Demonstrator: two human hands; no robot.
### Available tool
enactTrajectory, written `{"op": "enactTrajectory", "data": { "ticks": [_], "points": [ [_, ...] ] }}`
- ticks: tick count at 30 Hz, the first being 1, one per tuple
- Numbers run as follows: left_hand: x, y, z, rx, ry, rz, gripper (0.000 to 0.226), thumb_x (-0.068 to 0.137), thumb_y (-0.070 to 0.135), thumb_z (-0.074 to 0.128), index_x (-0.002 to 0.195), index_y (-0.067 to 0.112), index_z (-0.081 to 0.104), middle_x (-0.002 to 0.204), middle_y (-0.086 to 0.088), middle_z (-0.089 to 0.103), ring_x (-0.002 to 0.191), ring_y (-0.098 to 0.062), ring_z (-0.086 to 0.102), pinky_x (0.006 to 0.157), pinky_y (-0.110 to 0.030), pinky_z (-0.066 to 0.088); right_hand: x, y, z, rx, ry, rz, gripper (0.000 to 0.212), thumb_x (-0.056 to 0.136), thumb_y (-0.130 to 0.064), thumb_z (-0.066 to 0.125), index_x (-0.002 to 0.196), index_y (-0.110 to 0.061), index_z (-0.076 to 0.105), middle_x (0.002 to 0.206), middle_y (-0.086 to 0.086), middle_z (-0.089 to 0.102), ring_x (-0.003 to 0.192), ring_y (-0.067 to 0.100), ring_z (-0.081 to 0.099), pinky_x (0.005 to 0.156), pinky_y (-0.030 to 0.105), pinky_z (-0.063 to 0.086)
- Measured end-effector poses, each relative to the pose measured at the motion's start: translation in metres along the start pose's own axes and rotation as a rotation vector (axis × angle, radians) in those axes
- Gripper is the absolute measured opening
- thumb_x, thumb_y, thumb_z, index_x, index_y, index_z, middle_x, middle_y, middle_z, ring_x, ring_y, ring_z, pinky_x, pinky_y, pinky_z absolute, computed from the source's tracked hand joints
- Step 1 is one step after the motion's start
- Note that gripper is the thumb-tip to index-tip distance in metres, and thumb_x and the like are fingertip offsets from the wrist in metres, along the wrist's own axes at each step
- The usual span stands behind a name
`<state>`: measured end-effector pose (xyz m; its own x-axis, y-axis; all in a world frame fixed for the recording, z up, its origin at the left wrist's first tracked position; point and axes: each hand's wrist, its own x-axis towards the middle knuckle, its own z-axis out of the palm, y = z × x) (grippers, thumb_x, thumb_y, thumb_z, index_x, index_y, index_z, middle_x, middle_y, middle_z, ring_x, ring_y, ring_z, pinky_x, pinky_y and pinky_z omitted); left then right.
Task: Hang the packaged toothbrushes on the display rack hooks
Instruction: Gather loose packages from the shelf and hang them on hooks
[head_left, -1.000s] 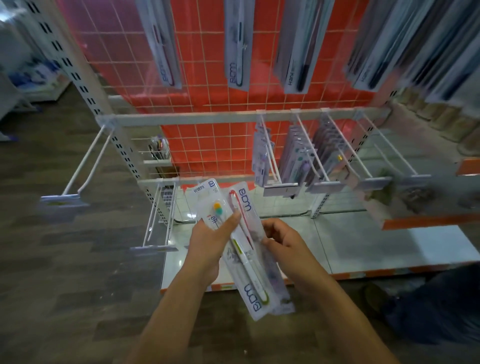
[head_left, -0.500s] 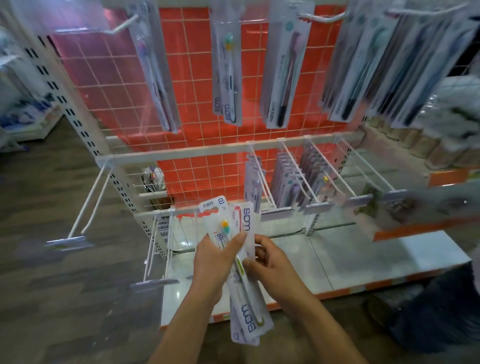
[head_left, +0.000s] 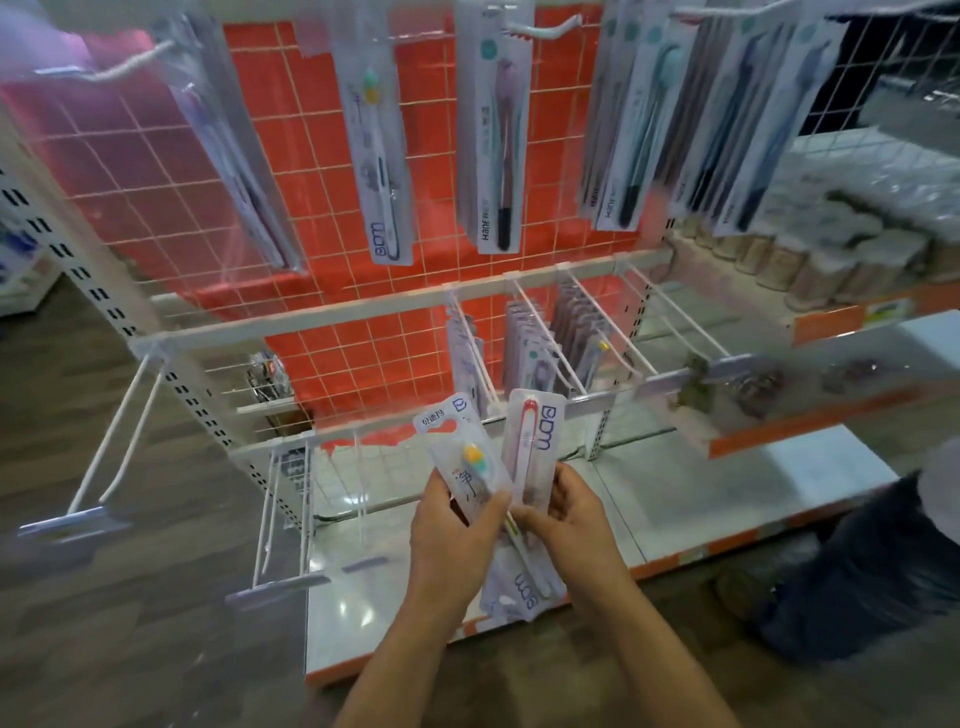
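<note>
Two hands (head_left: 452, 525) (head_left: 571, 519) grip toothbrush packs (head_left: 530, 441), one reading "BDM"

Dim overall; edges smeared, perhaps motion blur; glare on the white shelf (head_left: 675, 499).

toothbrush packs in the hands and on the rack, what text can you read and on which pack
"BDM": red-brush pack held in the right hand.
"BDM": foot of the held packs, seen upside down.
"BDM": hanging pack with green and yellow brush.
"HANE": hanging pack with dark handle.
Chinese print on the left hand's pack: too blurred.
</note>
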<state>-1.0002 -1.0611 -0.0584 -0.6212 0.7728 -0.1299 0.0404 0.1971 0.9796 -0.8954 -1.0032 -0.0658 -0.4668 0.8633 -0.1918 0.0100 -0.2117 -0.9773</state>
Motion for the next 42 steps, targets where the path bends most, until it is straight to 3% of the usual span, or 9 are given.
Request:
{"op": "enactTrajectory", "data": {
  "ticks": [4, 14, 20, 26, 29, 31, 32, 36, 42],
  "points": [
    [0.003, 0.000, 0.031, 0.061, -0.051, 0.035, 0.019, 0.082, 0.024, 0.072, 0.093, 0.030, 0.058, 0.092, 0.006, 0.070, 0.084, -0.006, 0.068, 0.075, -0.029, 0.058, 0.007, 0.003, -0.032, 0.049, 0.050, -0.012, 0.024, 0.094, -0.011, 0.055, 0.104, -0.032, 0.059, 0.095, -0.013, 0.072, 0.090, 0.001, 0.068, 0.067, 0.019, 0.055],
    [0.023, -0.007, 0.147, 0.147, -0.094, -0.022, 0.015, 0.081, 0.030, 0.072, 0.090, 0.035, 0.062, 0.091, 0.009, 0.071, 0.087, -0.008, 0.069, 0.078, -0.022, 0.057, 0.050, 0.006, -0.149, -0.016, 0.024, -0.013, 0.022, 0.092, -0.008, 0.057, 0.104, -0.025, 0.062, 0.097, -0.009, 0.072, 0.090, 0.000, 0.068, 0.068, 0.015, 0.054],
    [0.041, -0.027, 0.209, 0.176, -0.074, -0.099, 0.014, 0.083, 0.023, 0.071, 0.094, 0.028, 0.063, 0.097, -0.001, 0.072, 0.091, -0.017, 0.068, 0.083, -0.031, 0.056, 0.087, 0.020, -0.216, -0.174, 0.012, -0.012, 0.025, 0.088, -0.008, 0.061, 0.099, -0.030, 0.058, 0.098, -0.009, 0.068, 0.090, 0.002, 0.065, 0.072, 0.018, 0.053],
    [0.066, -0.068, 0.236, 0.272, -0.066, -0.095, 0.012, 0.087, 0.033, 0.064, 0.096, 0.027, 0.060, 0.093, 0.004, 0.069, 0.086, -0.011, 0.065, 0.075, -0.017, 0.051, 0.125, 0.058, -0.248, -0.219, -0.009, -0.013, 0.026, 0.086, -0.008, 0.065, 0.093, -0.033, 0.056, 0.096, -0.008, 0.067, 0.093, 0.008, 0.064, 0.085, 0.030, 0.054],
    [0.089, -0.090, 0.241, 0.290, -0.120, -0.168, 0.023, 0.094, 0.026, 0.055, 0.111, 0.012, 0.061, 0.109, -0.013, 0.067, 0.102, -0.021, 0.064, 0.085, -0.021, 0.051, 0.148, 0.086, -0.249, -0.200, -0.030, -0.031, 0.026, 0.086, -0.009, 0.066, 0.098, -0.030, 0.058, 0.100, -0.006, 0.069, 0.096, 0.011, 0.066, 0.087, 0.032, 0.055],
    [0.103, -0.101, 0.248, 0.281, -0.146, -0.180, 0.053, 0.093, 0.034, 0.045, 0.124, -0.009, 0.053, 0.124, -0.030, 0.057, 0.118, -0.037, 0.054, 0.099, -0.030, 0.042, 0.167, 0.102, -0.247, -0.169, -0.041, -0.047, 0.029, 0.085, -0.008, 0.065, 0.104, -0.029, 0.058, 0.102, -0.007, 0.068, 0.098, 0.010, 0.066, 0.087, 0.030, 0.055],
    [0.111, -0.109, 0.251, 0.304, -0.146, -0.142, 0.062, 0.088, 0.042, 0.046, 0.123, -0.008, 0.054, 0.122, -0.029, 0.059, 0.117, -0.036, 0.055, 0.100, -0.033, 0.042, 0.178, 0.108, -0.246, -0.164, -0.042, -0.063, 0.029, 0.085, -0.008, 0.065, 0.104, -0.029, 0.057, 0.102, -0.008, 0.068, 0.098, 0.009, 0.065, 0.087, 0.030, 0.055],
    [0.130, -0.118, 0.256, 0.377, -0.058, 0.059, 0.020, 0.086, 0.023, 0.066, 0.106, 0.016, 0.064, 0.088, 0.010, 0.065, 0.085, -0.009, 0.061, 0.083, -0.027, 0.050, 0.215, 0.117, -0.239, -0.126, -0.052, -0.137, 0.026, 0.085, -0.011, 0.067, 0.095, -0.033, 0.056, 0.096, -0.012, 0.067, 0.095, 0.007, 0.065, 0.081, 0.023, 0.052],
    [0.155, -0.109, 0.260, 0.333, 0.026, 0.200, 0.028, 0.085, 0.023, 0.066, 0.112, 0.013, 0.063, 0.091, 0.011, 0.065, 0.090, -0.009, 0.063, 0.086, -0.028, 0.052, 0.240, 0.101, -0.232, -0.046, -0.065, -0.334, 0.030, 0.083, -0.001, 0.066, 0.096, -0.026, 0.057, 0.091, -0.007, 0.068, 0.087, 0.005, 0.067, 0.075, 0.020, 0.055]
  ]
}}
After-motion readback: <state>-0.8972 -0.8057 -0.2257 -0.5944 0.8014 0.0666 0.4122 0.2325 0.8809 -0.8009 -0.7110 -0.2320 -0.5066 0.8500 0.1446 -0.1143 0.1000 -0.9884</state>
